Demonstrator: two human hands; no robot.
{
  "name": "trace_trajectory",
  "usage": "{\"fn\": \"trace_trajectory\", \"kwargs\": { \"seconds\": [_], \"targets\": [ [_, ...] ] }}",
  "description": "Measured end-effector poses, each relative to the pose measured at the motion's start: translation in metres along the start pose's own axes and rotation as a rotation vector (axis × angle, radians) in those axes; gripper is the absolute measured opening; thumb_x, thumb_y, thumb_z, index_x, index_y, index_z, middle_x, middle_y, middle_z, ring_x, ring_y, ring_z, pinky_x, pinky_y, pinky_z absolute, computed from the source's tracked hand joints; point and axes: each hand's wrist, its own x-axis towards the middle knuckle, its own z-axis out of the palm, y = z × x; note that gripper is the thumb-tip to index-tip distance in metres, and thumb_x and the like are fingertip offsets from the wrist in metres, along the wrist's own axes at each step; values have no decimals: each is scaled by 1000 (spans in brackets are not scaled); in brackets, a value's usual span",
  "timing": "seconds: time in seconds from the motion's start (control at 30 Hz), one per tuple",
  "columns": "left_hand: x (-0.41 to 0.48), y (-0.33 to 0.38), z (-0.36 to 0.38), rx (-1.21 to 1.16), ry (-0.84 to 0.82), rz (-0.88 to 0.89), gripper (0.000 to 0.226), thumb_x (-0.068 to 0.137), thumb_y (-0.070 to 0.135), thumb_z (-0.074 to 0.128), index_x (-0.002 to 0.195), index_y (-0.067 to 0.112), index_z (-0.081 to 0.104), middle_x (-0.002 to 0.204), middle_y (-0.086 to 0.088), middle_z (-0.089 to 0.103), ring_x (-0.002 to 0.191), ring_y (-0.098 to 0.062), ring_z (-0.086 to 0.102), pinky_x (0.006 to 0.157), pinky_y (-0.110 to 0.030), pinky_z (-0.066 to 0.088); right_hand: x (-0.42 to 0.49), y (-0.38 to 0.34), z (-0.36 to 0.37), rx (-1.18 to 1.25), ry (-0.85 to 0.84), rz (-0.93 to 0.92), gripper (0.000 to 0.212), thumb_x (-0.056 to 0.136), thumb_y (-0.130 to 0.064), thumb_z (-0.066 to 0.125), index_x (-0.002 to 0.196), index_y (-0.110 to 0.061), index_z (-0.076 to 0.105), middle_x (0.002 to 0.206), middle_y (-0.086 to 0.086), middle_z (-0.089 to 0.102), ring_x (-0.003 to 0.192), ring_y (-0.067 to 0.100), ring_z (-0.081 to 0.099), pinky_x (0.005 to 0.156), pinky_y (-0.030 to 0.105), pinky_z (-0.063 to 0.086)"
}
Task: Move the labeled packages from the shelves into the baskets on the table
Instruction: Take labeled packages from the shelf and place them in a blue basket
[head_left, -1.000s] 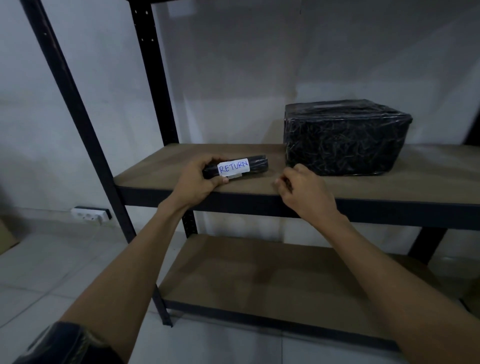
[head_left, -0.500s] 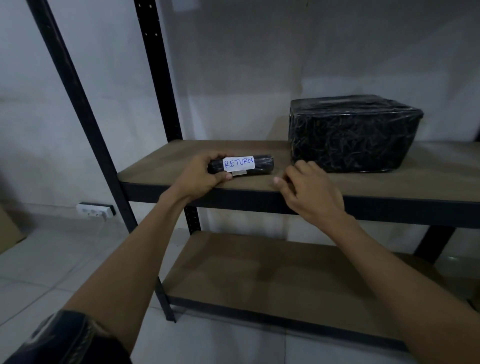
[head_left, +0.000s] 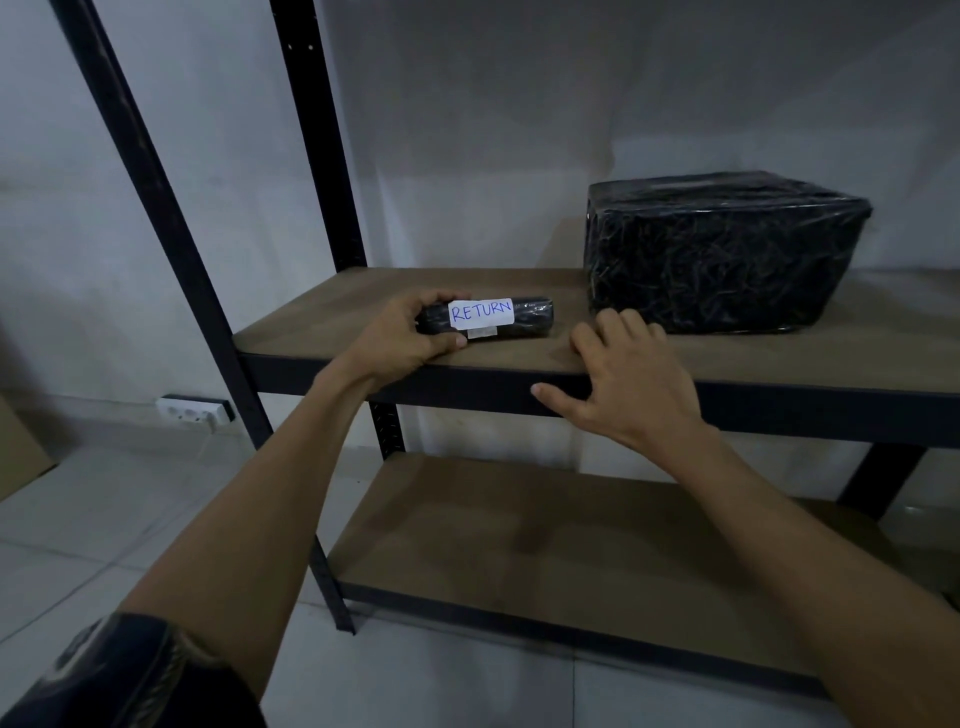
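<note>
A small black-wrapped package (head_left: 530, 318) with a white label reading RETURN lies near the front left of the upper shelf board (head_left: 322, 322). My left hand (head_left: 400, 338) is wrapped around its left end, thumb in front and fingers behind. My right hand (head_left: 618, 384) is spread open just to the right of the package, fingers over the shelf's front edge, holding nothing. A large black-wrapped box (head_left: 722, 249) stands farther right and back on the same shelf; no label shows on it. No baskets or table are in view.
The black metal rack has slanting uprights (head_left: 156, 218) at left and a bare lower shelf board (head_left: 545, 551). A white power strip (head_left: 195, 412) sits on the tiled floor by the wall. A cardboard edge (head_left: 21, 447) shows at far left.
My right hand has opened from a loose curl and spread over the shelf's front edge. My left hand keeps its hold on the RETURN package, which stays on the shelf. The view moved closer.
</note>
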Motion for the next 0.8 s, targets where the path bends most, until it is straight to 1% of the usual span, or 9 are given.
{"fn": "trace_trajectory", "kwargs": {
  "seconds": [0.1,0.17,0.3,0.37,0.47,0.53,0.6,0.7,0.8],
  "targets": [
    [2,-1,-2,15,-24,-3,47,86,8,67,126,28,52,107,16,55,94,6,53,69,2,41,0,0,2,0,7,-2,67,80,-70,31,97,-9,54,91,12,51,84,30,47,72,39,42],
    [3,-3,-3,27,-28,-2,48,87,9,67,129,27,52,108,18,54,96,5,53,70,2,41,0,0,3,1,22,-3,67,80,-69,31,96,-9,54,91,12,50,84,30,47,72,39,42],
    [5,-11,-1,39,4,23,48,86,10,68,127,29,54,109,20,56,100,5,54,77,-1,43,0,2,7,-11,74,-10,66,80,-69,32,95,-8,54,89,12,50,82,30,47,70,39,41],
    [6,-12,0,35,21,21,48,84,11,70,127,29,56,112,18,59,103,4,55,81,-4,44,-1,1,7,-4,56,8,66,80,-68,34,94,-7,53,89,13,51,82,30,47,69,39,40],
    [2,-2,-1,18,22,-30,48,82,9,72,124,27,57,109,15,61,100,4,57,86,-7,45,0,0,-2,24,-85,49,64,76,-67,39,96,-8,54,93,13,51,85,30,47,71,40,41],
    [-3,8,-6,-13,26,-73,47,81,7,73,122,26,58,106,14,63,96,6,59,87,-9,46,1,-1,-14,79,-212,69,61,73,-63,51,100,-8,56,97,14,52,90,31,49,75,41,43],
    [-9,25,-15,-55,44,-127,46,80,5,74,121,20,60,105,12,65,91,9,61,82,-8,47,1,0,-31,161,-335,76,60,71,-57,62,109,-11,56,107,13,53,100,32,51,82,43,42],
    [-19,60,-35,-108,71,-181,45,79,1,73,121,11,60,104,10,66,89,9,63,79,-9,48,-1,2,-67,262,-510,55,64,78,-59,56,126,-19,47,126,6,48,117,26,44,96,41,36],
    [-34,103,-55,-138,46,-224,45,79,0,73,120,10,60,105,11,67,92,7,64,80,-9,49,-6,5,-115,394,-643,69,70,83,-57,55,140,-21,35,143,3,40,131,22,36,109,39,26]
  ]
}}
